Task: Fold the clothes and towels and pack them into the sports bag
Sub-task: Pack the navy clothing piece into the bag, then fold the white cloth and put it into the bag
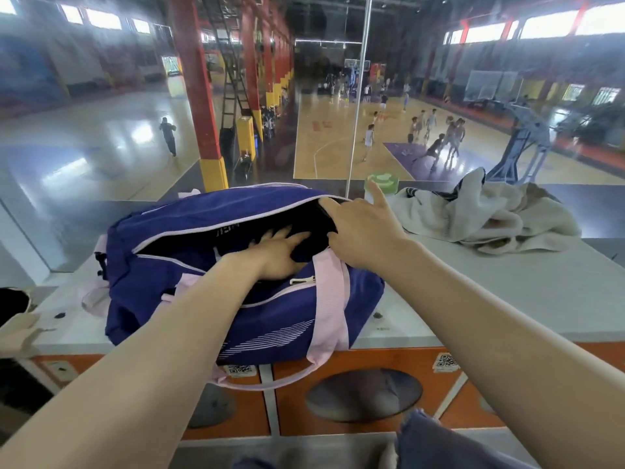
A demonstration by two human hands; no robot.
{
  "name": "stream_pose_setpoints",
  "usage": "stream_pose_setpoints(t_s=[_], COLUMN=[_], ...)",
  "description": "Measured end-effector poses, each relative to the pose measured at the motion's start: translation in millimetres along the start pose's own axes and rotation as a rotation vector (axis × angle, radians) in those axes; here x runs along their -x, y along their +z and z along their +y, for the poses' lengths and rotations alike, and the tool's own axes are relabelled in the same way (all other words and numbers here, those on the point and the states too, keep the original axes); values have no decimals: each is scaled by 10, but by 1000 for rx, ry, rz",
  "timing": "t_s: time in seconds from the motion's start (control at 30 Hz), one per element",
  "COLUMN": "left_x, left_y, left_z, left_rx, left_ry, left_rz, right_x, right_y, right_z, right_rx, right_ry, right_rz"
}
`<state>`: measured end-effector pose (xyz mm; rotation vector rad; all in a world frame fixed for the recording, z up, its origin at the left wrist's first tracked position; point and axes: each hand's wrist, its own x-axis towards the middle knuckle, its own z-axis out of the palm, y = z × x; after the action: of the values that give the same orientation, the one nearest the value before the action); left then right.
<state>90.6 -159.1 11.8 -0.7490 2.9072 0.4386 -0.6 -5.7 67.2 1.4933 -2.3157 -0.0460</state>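
Around the bag: I see a crumpled off-white towel (487, 214) lying well to the right of the sports bag (209, 265), untouched, and a green-lidded bottle (381, 184) standing between them at the far edge, partly behind my right index finger.
In the way: the pink carry strap (329, 299) crosses the near side of the opening, just under my right wrist.
Bag: a navy duffel with pink trim, long axis running left to right and slightly away at the right end, zip mouth facing up and open.
Black garment (304, 228): inside the bag's mouth, dark and only partly visible.
Left hand (275, 253): I have it reaching into the opening, fingers spread flat, pressing down on the black garment.
Right hand (363, 231): thumb and curled fingers pinch the black garment at the right end of the mouth, index finger sticking out straight.
Surface: a pale grey locker top (507, 299) with orange door fronts below.
Room: a glass pane behind the bag overlooks an indoor basketball court with players and red pillars.
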Motion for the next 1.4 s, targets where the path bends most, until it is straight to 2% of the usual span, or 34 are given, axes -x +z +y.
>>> stream_pose_setpoints(t_s=[0.13, 0.23, 0.33, 0.4, 0.6, 0.7, 0.77, 0.87, 1.0, 1.1, 1.23, 1.3, 1.4], left_x=[210, 473, 608, 536, 118, -12, -110, -245, -372, -453, -514, -513, -493], left_y=[-211, -454, -644, -698, -358, -51, 89, 226, 384, 454, 476, 474, 481], left_z=[210, 524, 891, 1121, 1617, 1739, 1742, 1723, 1775, 1784, 1760, 1781, 1825], left_rx=[-18, -84, -138, -67, 282, 280, 215, 200, 201, 182, 200, 194, 198], left_ry=[11, 19, 95, 169, 289, 370, 378, 326, 332, 322, 309, 321, 340], left_rz=[22, 102, 318, 391, 353, 292, 284, 259, 234, 191, 193, 175, 149], right_x=[110, 265, 422, 470, 516, 536, 538, 473, 259, 218, 305, 330, 311], right_y=[53, 74, 98, 162, 385, 578, 725, 877, 1050, 1175, 1269, 1185, 875], right_z=[154, 366, 677, 950, 1755, 2093, 2248, 2378, 2419, 2432, 2464, 2492, 2526], right_rx=[-475, -635, -539, -459, -396, -366, -336, -222, 243, 351, 234, 52, -309], right_ry=[-47, -82, -21, 86, 559, 705, 724, 674, 458, 483, 475, 532, 714], right_rz=[129, 285, 265, 198, -48, -37, -27, -96, -306, -400, -227, -79, 146])
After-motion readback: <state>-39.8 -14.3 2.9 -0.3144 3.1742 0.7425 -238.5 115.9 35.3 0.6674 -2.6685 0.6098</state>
